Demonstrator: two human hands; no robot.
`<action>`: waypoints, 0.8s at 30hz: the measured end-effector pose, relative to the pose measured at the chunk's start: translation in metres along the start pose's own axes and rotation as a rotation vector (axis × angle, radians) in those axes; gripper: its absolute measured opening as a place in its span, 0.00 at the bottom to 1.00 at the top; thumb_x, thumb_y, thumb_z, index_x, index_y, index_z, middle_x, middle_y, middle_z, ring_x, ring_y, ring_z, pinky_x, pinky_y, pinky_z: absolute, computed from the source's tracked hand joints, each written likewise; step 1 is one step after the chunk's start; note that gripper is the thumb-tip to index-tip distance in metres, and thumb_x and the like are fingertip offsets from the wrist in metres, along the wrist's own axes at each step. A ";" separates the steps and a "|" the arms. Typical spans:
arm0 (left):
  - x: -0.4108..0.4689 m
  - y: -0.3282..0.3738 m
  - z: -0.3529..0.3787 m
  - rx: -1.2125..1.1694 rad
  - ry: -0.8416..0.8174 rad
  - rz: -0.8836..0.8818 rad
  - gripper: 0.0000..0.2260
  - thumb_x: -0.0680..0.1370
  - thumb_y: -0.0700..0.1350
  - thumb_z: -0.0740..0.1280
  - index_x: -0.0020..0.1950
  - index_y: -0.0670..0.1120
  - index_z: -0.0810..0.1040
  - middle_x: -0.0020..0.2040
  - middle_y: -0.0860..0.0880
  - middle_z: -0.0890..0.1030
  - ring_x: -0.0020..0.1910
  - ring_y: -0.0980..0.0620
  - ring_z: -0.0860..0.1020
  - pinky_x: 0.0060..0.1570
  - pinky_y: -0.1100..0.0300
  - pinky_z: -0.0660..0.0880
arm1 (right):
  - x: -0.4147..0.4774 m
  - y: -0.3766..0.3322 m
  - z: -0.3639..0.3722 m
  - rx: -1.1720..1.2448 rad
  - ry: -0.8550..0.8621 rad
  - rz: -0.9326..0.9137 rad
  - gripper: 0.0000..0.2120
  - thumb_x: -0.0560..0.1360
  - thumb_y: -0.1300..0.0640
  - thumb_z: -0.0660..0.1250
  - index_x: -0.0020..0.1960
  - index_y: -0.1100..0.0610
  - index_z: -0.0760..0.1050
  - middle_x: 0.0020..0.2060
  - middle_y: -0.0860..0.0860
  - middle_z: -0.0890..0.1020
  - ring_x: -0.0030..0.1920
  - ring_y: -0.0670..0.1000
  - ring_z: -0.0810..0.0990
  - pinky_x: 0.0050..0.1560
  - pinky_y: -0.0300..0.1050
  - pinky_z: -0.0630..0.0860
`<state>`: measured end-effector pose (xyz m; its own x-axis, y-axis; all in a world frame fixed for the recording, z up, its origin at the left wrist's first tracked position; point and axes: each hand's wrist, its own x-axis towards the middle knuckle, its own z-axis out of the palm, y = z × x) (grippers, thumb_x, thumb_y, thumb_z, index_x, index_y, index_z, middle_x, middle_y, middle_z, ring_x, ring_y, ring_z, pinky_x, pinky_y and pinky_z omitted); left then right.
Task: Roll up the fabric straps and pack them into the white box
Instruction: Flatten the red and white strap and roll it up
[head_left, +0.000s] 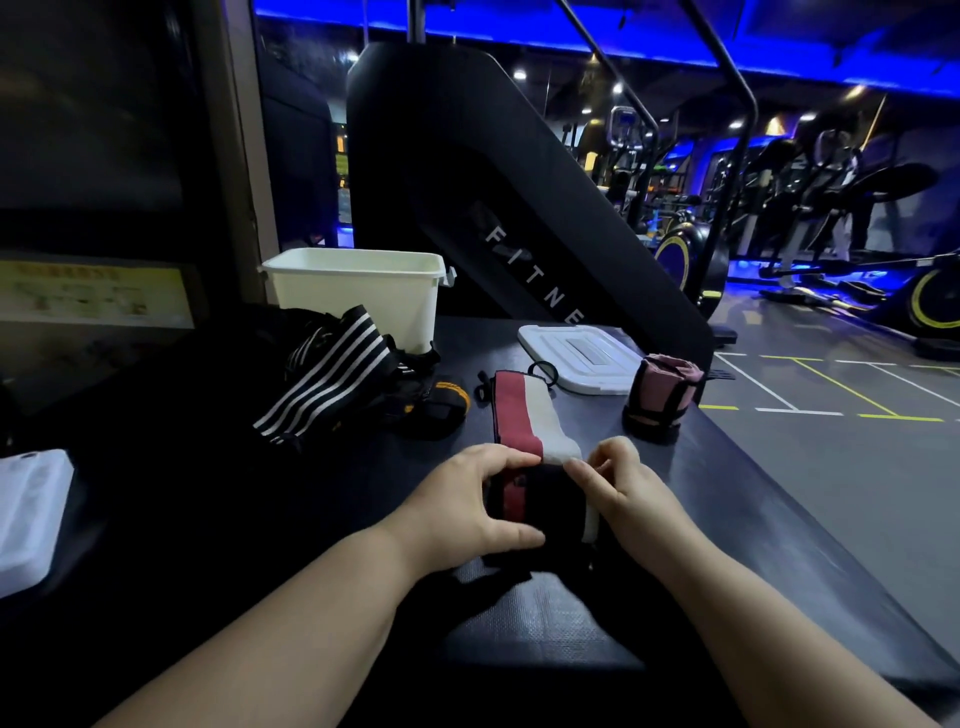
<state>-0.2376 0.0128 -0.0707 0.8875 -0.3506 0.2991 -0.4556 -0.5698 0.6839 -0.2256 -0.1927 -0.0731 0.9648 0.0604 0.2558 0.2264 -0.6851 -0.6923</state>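
A red, white and black fabric strap (524, 415) lies on the dark table, its near end wound into a roll (540, 506). My left hand (467, 506) grips the roll's left side, thumb below and fingers over the top. At the roll's right end my right hand (623, 483) pinches it. The strap's free length runs away from me and ends in a black loop. The white box (358, 296) stands open at the back of the table, with its lid (579, 356) lying flat to the right.
A black strap with white stripes (332, 374) and a black and yellow strap (441, 402) are heaped left of centre. A rolled pink strap (662, 395) stands near the table's right edge. A white object (28, 514) lies at far left. Gym machines fill the background.
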 end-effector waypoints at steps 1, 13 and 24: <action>0.000 0.001 -0.001 0.015 -0.009 0.008 0.33 0.65 0.46 0.80 0.68 0.54 0.74 0.62 0.59 0.73 0.58 0.68 0.70 0.59 0.79 0.62 | 0.002 -0.002 -0.001 0.010 0.000 -0.004 0.12 0.77 0.43 0.64 0.49 0.50 0.67 0.38 0.46 0.78 0.37 0.42 0.77 0.40 0.38 0.71; -0.002 0.003 -0.001 0.021 -0.020 0.013 0.35 0.65 0.41 0.79 0.70 0.53 0.71 0.61 0.61 0.69 0.60 0.67 0.67 0.56 0.84 0.57 | 0.056 -0.010 -0.005 0.429 -0.226 0.295 0.12 0.78 0.49 0.66 0.57 0.54 0.76 0.32 0.48 0.74 0.24 0.42 0.70 0.25 0.34 0.66; 0.003 -0.002 0.000 -0.051 -0.002 0.004 0.32 0.65 0.43 0.79 0.63 0.64 0.73 0.62 0.61 0.72 0.60 0.70 0.69 0.58 0.80 0.61 | 0.091 0.001 0.003 0.362 -0.292 0.290 0.23 0.69 0.70 0.74 0.63 0.60 0.77 0.54 0.54 0.80 0.34 0.45 0.81 0.36 0.35 0.76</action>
<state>-0.2342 0.0132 -0.0710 0.8853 -0.3544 0.3011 -0.4554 -0.5295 0.7157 -0.1370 -0.1860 -0.0525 0.9797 0.1411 -0.1423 -0.0723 -0.4130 -0.9079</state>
